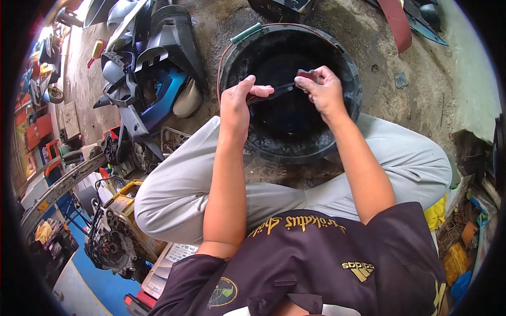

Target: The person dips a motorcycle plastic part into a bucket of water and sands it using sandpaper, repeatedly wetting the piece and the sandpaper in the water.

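Over a black bucket (345, 63) of dark liquid, both hands are raised near each other. My left hand (237, 105) is closed around one end of a thin dark part (282, 89), thumb up and fingers curled. The part's other end reaches toward my right hand (322, 92). That hand pinches a small reddish-brown piece (307, 75), which looks like a folded scrap, beside the part's tip. Whether the piece touches the part cannot be made out. The bucket's handle, with a green grip (246, 32), rests along its rim.
Vehicle body panels (158, 68) lie on the ground at the upper left. An engine part (113, 239) and a yellow crate (129, 197) stand at the lower left. A red curved panel (395, 23) is at the upper right. Gray-trousered legs flank the bucket.
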### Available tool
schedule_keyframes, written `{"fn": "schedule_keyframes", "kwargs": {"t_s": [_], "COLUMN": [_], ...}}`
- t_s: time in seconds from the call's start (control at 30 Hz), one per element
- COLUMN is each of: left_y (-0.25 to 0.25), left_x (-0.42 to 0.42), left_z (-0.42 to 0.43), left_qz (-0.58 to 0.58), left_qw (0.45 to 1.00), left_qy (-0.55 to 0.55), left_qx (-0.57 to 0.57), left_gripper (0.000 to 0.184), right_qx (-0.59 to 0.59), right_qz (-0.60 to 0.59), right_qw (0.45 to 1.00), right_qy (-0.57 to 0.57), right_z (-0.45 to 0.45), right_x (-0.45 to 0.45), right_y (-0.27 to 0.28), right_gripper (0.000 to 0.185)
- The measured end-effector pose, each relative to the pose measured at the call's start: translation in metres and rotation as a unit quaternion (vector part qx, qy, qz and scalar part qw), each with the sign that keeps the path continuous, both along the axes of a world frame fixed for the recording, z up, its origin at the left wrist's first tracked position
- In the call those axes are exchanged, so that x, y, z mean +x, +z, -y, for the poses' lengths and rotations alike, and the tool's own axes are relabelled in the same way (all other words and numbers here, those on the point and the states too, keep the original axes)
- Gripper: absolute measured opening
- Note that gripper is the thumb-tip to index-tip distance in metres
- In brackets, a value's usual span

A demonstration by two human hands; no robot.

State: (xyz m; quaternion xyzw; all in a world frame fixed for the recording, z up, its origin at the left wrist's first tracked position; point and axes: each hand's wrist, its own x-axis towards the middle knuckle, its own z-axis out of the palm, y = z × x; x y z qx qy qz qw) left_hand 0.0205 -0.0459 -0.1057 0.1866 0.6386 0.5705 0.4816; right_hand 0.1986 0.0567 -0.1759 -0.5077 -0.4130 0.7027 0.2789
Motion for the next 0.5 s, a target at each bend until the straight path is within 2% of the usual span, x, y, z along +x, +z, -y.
{"fn": "schedule_keyframes", "kwargs": {"t_s": [0.03, 0.07, 0.2, 0.33, 0.4, 0.47, 0.5], "left_y": [0.001, 0.002, -0.003, 0.000, 0.001, 0.001, 0.000], "left_x": [0.000, 0.000, -0.001, -0.003, -0.001, 0.000, -0.002], "left_z": [0.000, 0.001, 0.001, 0.001, 0.000, -0.001, 0.000], "left_qz": [-0.002, -0.004, 0.022, 0.018, 0.013, 0.011, 0.007], "left_qw": [1.000, 1.000, 1.000, 1.000, 1.000, 1.000, 1.000], "left_qy": [-0.001, -0.003, -0.004, -0.009, -0.006, 0.000, -0.004], "left_qx": [0.001, 0.002, 0.007, 0.006, 0.000, -0.003, 0.003], "left_gripper": [0.042, 0.041, 0.040, 0.041, 0.041, 0.041, 0.041], "right_qx": [-0.014, -0.054, -0.080, -0.030, -0.030, -0.033, -0.068], "right_qz": [-0.017, 0.036, 0.009, 0.052, 0.031, 0.059, 0.033], "right_qw": [1.000, 0.997, 0.994, 0.993, 0.987, 0.989, 0.994], "right_qy": [-0.002, 0.042, 0.068, 0.103, 0.153, 0.134, 0.081], "right_z": [-0.006, -0.014, -0.008, -0.022, -0.005, -0.001, -0.006], "right_x": [0.004, 0.009, 0.003, 0.008, -0.004, 0.000, 0.003], "right_y": [0.000, 0.001, 0.008, 0.010, 0.007, 0.007, 0.005], "right_gripper": [0.030, 0.038, 0.048, 0.042, 0.040, 0.038, 0.038]}}
